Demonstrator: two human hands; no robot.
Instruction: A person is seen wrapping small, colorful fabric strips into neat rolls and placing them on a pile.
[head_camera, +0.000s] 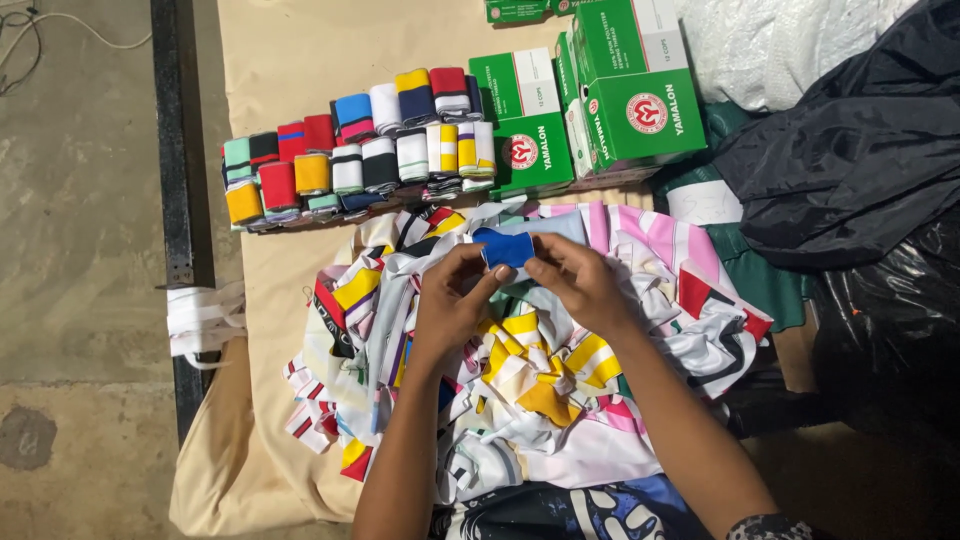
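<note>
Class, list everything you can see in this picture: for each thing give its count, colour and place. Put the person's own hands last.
blue fabric piece: one, blue, held between both hands above the pile
pile of printed fabric pieces: one heap, white with yellow, red, pink and black, centre of the table
folded ribbed bands: two rows, many colours, behind the pile
green boxes: several, green and white, back right
beige table cover: one, beige, under everything
black plastic bags: dark, right side
white strips: a bundle, tied at the table's left edge
left hand: grip on the blue piece
right hand: grip on the blue piece
</note>
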